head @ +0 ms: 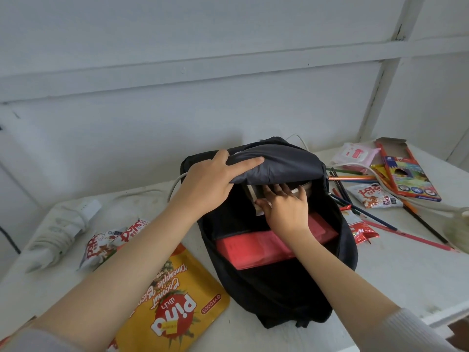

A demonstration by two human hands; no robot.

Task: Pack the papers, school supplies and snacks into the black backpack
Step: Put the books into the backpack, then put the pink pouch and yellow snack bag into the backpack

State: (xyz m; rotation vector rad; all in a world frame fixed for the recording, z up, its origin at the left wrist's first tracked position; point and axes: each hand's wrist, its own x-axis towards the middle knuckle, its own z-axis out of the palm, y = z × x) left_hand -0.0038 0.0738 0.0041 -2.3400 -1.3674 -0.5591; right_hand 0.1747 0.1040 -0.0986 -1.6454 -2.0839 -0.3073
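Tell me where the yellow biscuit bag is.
The yellow biscuit bag lies on the white table at the head view's lower left, beside the black backpack.

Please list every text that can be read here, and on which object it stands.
"Pina": yellow snack bag, upside down.
"Pineapple": same bag.
"Coconut": same bag.
"VFOODS": same bag.
"pop": white snack packet, rest unclear.
Pencil box, pink wipes pack: too blurred to read.
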